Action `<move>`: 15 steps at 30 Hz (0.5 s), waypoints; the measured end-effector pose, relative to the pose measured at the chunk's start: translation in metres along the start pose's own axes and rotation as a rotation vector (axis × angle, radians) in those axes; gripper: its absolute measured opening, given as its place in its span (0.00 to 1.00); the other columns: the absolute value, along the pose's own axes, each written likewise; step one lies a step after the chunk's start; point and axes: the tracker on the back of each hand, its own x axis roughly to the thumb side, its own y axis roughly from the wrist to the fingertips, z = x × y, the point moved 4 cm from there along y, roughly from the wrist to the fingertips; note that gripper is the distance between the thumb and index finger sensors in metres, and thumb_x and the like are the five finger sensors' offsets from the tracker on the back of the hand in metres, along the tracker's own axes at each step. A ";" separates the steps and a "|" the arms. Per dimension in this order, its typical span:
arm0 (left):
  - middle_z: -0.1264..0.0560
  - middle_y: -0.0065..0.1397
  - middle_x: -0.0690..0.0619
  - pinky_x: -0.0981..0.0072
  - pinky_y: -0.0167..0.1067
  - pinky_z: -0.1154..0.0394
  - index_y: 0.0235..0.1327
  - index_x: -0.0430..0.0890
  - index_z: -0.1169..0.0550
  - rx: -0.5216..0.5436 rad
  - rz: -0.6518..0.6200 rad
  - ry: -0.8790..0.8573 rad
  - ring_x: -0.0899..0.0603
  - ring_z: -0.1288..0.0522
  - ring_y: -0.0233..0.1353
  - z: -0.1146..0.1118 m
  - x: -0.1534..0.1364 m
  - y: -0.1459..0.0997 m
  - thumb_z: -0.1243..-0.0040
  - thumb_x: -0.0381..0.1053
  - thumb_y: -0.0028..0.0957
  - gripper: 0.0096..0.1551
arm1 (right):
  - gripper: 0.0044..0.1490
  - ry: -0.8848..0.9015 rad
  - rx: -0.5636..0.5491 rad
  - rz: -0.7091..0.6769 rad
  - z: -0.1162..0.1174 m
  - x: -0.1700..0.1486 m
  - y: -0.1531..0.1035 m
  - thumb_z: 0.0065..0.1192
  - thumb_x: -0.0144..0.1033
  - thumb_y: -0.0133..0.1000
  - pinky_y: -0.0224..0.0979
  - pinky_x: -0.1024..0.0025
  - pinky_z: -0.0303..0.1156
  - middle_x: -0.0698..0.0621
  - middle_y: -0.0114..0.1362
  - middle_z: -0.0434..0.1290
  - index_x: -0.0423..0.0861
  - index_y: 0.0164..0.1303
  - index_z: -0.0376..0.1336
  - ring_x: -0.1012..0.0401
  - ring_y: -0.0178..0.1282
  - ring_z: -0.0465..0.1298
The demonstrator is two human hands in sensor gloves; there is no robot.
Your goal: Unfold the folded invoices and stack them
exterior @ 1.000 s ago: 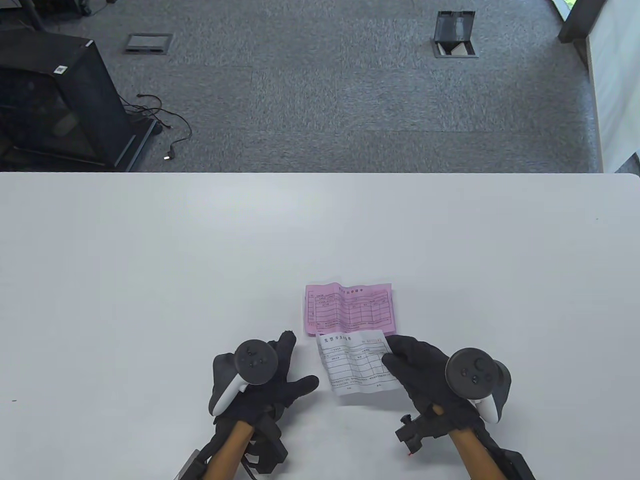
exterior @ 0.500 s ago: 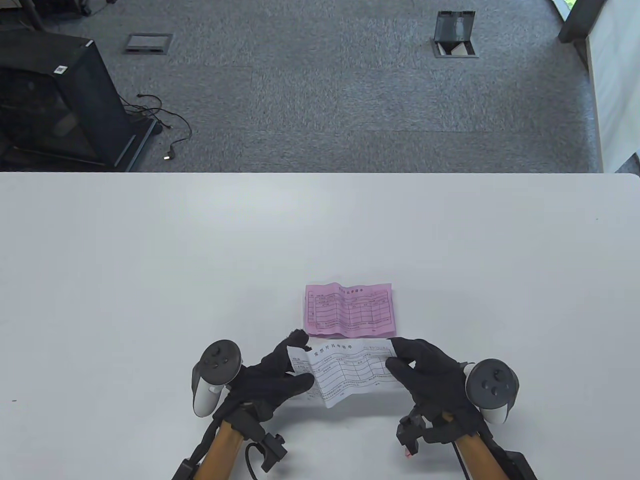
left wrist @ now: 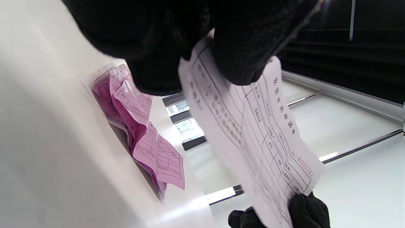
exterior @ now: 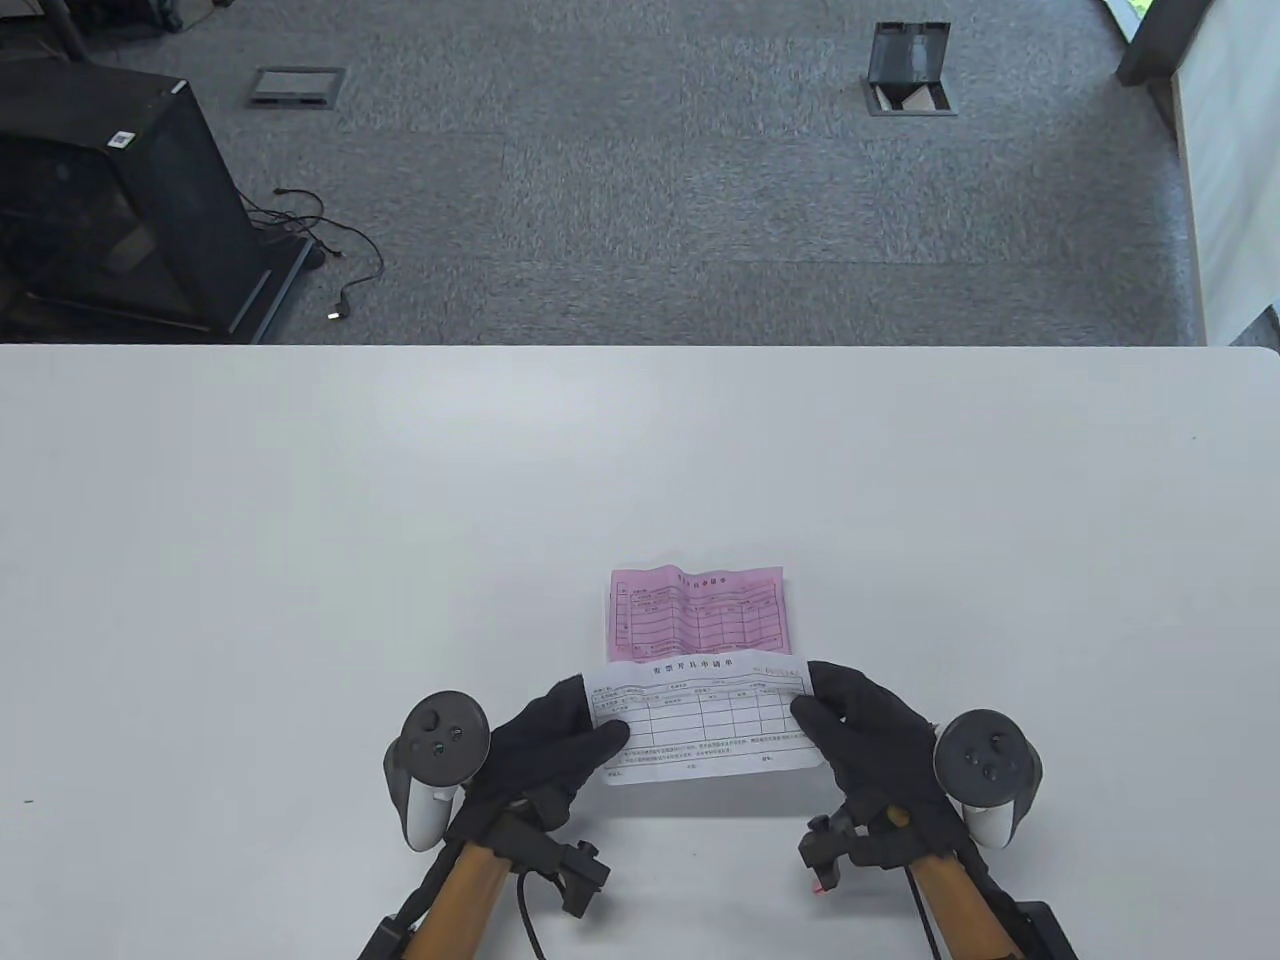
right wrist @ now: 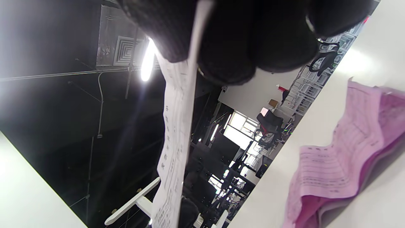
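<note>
A white invoice (exterior: 705,722) is spread open and held above the table near its front edge. My left hand (exterior: 560,745) pinches its left edge and my right hand (exterior: 850,725) pinches its right edge. A pink invoice (exterior: 697,612) lies unfolded and creased on the table just beyond it; the white sheet overlaps its near edge in the table view. In the left wrist view the white invoice (left wrist: 253,133) hangs from my fingers (left wrist: 243,53) with the pink invoice (left wrist: 142,126) behind. In the right wrist view the white invoice (right wrist: 175,126) shows edge-on and the pink invoice (right wrist: 341,164) lies to the right.
The white table (exterior: 300,560) spreads wide to the left, right and far side of the papers. Beyond its far edge is grey carpet with a black cabinet (exterior: 120,200) and a floor socket box (exterior: 908,70).
My left hand came over and took the white invoice's left edge. Both hands pulled it open from half-folded to fully spread, and it moved slightly toward the pink invoice.
</note>
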 end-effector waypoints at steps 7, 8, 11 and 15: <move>0.15 0.54 0.46 0.64 0.43 0.18 0.69 0.48 0.26 0.066 0.068 0.204 0.45 0.16 0.48 0.000 0.005 0.012 0.27 0.47 0.49 0.33 | 0.23 -0.207 -0.018 0.086 0.001 -0.010 0.007 0.63 0.44 0.52 0.68 0.45 0.67 0.53 0.44 0.80 0.50 0.57 0.67 0.54 0.48 0.78; 0.15 0.54 0.47 0.64 0.42 0.18 0.69 0.48 0.26 0.075 0.070 0.228 0.45 0.16 0.47 0.000 0.007 0.015 0.27 0.47 0.49 0.33 | 0.23 -0.233 -0.018 0.095 0.001 -0.010 0.010 0.63 0.44 0.52 0.68 0.45 0.67 0.54 0.44 0.80 0.50 0.56 0.67 0.54 0.47 0.78; 0.14 0.52 0.47 0.65 0.40 0.19 0.70 0.48 0.27 0.116 0.097 0.347 0.46 0.16 0.45 0.004 0.017 0.028 0.27 0.49 0.49 0.35 | 0.23 -0.349 -0.007 0.148 0.002 -0.006 0.026 0.63 0.45 0.52 0.68 0.46 0.67 0.54 0.43 0.80 0.49 0.56 0.68 0.54 0.46 0.78; 0.14 0.51 0.47 0.65 0.39 0.20 0.71 0.48 0.28 0.149 0.184 0.462 0.47 0.17 0.43 0.010 0.029 0.049 0.26 0.50 0.49 0.36 | 0.23 -0.517 0.016 0.193 0.010 0.001 0.055 0.64 0.46 0.52 0.67 0.46 0.67 0.54 0.41 0.80 0.49 0.54 0.68 0.54 0.45 0.78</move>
